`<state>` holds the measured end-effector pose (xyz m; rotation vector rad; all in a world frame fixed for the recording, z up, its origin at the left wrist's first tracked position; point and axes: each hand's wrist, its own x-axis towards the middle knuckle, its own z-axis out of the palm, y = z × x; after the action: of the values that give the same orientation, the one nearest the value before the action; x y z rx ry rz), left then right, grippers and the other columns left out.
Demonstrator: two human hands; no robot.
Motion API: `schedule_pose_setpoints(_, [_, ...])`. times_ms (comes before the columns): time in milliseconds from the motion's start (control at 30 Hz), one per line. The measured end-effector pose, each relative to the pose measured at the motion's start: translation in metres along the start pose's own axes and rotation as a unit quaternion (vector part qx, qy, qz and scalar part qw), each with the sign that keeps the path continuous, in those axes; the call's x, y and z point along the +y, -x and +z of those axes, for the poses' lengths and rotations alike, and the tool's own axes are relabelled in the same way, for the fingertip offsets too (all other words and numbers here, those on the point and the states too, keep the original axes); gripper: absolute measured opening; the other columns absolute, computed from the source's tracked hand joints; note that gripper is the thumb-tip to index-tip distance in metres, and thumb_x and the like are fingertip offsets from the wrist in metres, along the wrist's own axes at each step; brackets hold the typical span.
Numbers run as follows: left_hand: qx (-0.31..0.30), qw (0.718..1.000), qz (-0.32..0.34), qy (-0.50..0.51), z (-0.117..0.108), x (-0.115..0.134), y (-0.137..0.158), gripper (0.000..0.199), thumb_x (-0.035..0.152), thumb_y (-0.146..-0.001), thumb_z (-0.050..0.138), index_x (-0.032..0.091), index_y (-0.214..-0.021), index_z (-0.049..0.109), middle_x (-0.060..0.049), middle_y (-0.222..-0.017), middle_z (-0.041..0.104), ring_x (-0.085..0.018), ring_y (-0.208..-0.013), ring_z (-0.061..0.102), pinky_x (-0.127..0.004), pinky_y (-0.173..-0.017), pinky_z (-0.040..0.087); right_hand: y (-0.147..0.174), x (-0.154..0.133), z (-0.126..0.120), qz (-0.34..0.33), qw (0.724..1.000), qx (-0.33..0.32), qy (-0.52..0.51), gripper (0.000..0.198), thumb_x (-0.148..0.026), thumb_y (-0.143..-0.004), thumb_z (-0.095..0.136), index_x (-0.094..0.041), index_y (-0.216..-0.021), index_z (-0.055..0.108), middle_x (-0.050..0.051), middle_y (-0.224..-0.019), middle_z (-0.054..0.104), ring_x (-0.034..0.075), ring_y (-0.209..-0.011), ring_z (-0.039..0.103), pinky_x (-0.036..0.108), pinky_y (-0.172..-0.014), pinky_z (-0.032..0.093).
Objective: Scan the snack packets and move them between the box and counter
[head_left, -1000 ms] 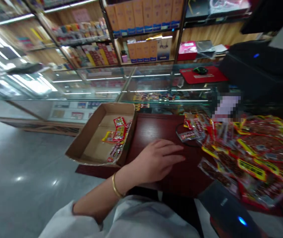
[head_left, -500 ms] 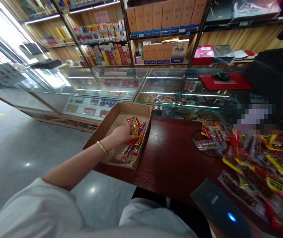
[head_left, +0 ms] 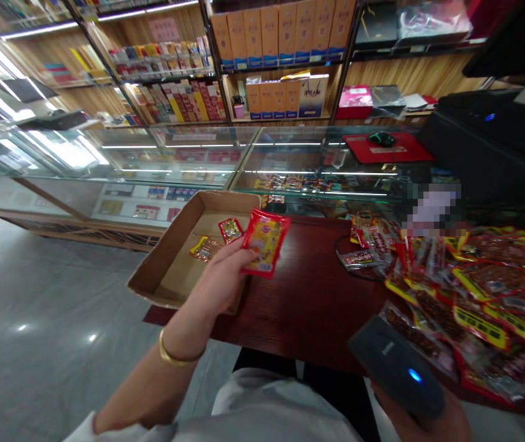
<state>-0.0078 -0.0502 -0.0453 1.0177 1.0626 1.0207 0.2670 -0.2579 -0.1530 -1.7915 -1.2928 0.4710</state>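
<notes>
My left hand (head_left: 225, 270) pinches a red and yellow snack packet (head_left: 266, 240) above the right rim of a shallow cardboard box (head_left: 156, 270). Inside the box lie a small red packet (head_left: 230, 229) and a clear packet with a yellow end (head_left: 206, 248). My right hand (head_left: 423, 417), low on the right, is wrapped round a dark barcode scanner (head_left: 398, 368) with a lit blue light. The scanner's head points up and left over the table's front edge; most of the right fingers are hidden beneath it.
A heap of packaged snacks (head_left: 478, 307) covers the right of the dark red table (head_left: 308, 294). Behind runs a glass display counter (head_left: 183, 162) with a mouse (head_left: 382, 139) on a red mat (head_left: 400, 152). Shelves of boxes (head_left: 278, 37) line the wall.
My left hand has lifted out of the box and moved right, bringing up the red and yellow packet. The view has shifted a little; the scanner stays in my right hand.
</notes>
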Motion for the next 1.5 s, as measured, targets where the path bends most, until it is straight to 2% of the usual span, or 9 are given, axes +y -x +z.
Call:
schedule_pose_setpoints(100, [-0.102,0.985,-0.093,0.098,0.046,-0.041,0.007,0.037,0.029,-0.073,0.073,0.017,-0.108,0.071,-0.006,-0.095,0.078,-0.024,-0.079,0.074,-0.035,-0.073,0.057,-0.007,-0.009,-0.004,-0.02,1.0,0.003,0.002,0.025,-0.045,-0.079,0.067,-0.022,-0.087,0.072,0.007,-0.084,0.078,0.027,-0.073,0.074,0.035,-0.072,0.062])
schedule_pose_setpoints(167, [-0.109,0.982,-0.11,0.112,0.063,-0.073,-0.004,0.041,0.026,-0.072,0.073,0.017,-0.113,0.07,-0.006,-0.099,0.078,-0.023,-0.079,0.074,-0.033,-0.073,0.057,-0.011,-0.011,-0.007,-0.044,0.999,-0.011,0.018,0.023,-0.043,-0.081,0.066,-0.022,-0.084,0.073,0.006,-0.081,0.078,0.026,-0.072,0.074,0.035,-0.071,0.062])
schedule_pose_setpoints(267, [-0.085,0.985,-0.113,0.095,0.069,-0.111,-0.025,0.04,0.022,-0.07,0.07,0.015,-0.109,0.073,-0.006,-0.094,0.079,-0.02,-0.076,0.072,-0.029,-0.07,0.055,-0.016,-0.009,-0.013,-0.074,0.995,-0.053,0.049,0.023,-0.042,-0.083,0.064,-0.022,-0.084,0.075,0.006,-0.078,0.078,0.025,-0.068,0.074,0.033,-0.067,0.062])
schedule_pose_setpoints(367, [-0.081,0.986,-0.116,0.088,0.063,-0.129,-0.034,0.036,0.02,-0.069,0.066,0.013,-0.103,0.076,-0.005,-0.085,0.079,-0.018,-0.07,0.069,-0.025,-0.064,0.052,-0.017,-0.004,-0.015,-0.076,0.99,-0.097,0.065,0.026,-0.041,-0.085,0.062,-0.021,-0.092,0.077,0.007,-0.085,0.08,0.026,-0.074,0.076,0.032,-0.069,0.063])
schedule_pose_setpoints(500, [-0.077,0.987,-0.107,0.095,0.059,-0.132,-0.033,0.044,0.022,-0.071,0.068,0.016,-0.114,0.072,-0.006,-0.098,0.078,-0.022,-0.08,0.072,-0.029,-0.069,0.056,-0.013,-0.001,-0.011,-0.043,0.991,-0.109,0.067,0.029,-0.045,-0.086,0.063,-0.02,-0.092,0.078,0.009,-0.089,0.08,0.027,-0.08,0.076,0.034,-0.073,0.063])
schedule_pose_setpoints(733, [-0.07,0.98,-0.072,0.172,0.056,-0.131,-0.029,0.051,0.025,-0.078,0.073,0.026,-0.126,0.056,-0.002,-0.115,0.069,-0.021,-0.093,0.071,-0.044,-0.087,0.059,-0.006,-0.01,0.004,0.055,0.998,-0.027,0.036,0.041,-0.057,-0.087,0.061,-0.019,-0.089,0.077,0.009,-0.077,0.079,0.028,-0.075,0.074,0.04,-0.08,0.06])
schedule_pose_setpoints(1033, [-0.05,0.981,-0.075,0.17,0.059,-0.135,-0.032,0.045,0.026,-0.081,0.073,0.023,-0.122,0.057,-0.007,-0.117,0.068,-0.025,-0.105,0.067,-0.05,-0.093,0.057,-0.016,-0.013,0.001,0.002,0.995,-0.063,0.072,0.039,-0.053,-0.09,0.059,-0.02,-0.081,0.077,0.007,-0.062,0.074,0.026,-0.063,0.073,0.034,-0.067,0.06])
schedule_pose_setpoints(1233, [-0.057,0.978,-0.071,0.189,0.057,-0.136,-0.032,0.048,0.022,-0.077,0.074,0.024,-0.123,0.058,-0.004,-0.115,0.069,-0.022,-0.096,0.07,-0.047,-0.088,0.059,-0.019,-0.003,0.001,-0.016,0.992,-0.093,0.088,0.037,-0.05,-0.09,0.059,-0.02,-0.078,0.076,0.006,-0.061,0.073,0.025,-0.061,0.072,0.033,-0.067,0.06])
schedule_pose_setpoints(1500, [-0.074,0.987,-0.057,0.129,0.055,-0.133,-0.033,0.043,0.023,-0.081,0.066,0.022,-0.123,0.06,-0.004,-0.116,0.071,-0.023,-0.099,0.07,-0.047,-0.092,0.057,-0.015,-0.023,0.001,0.005,0.997,-0.075,0.027,0.022,-0.034,-0.086,0.061,-0.019,-0.094,0.075,0.009,-0.091,0.078,0.025,-0.082,0.074,0.033,-0.076,0.059])
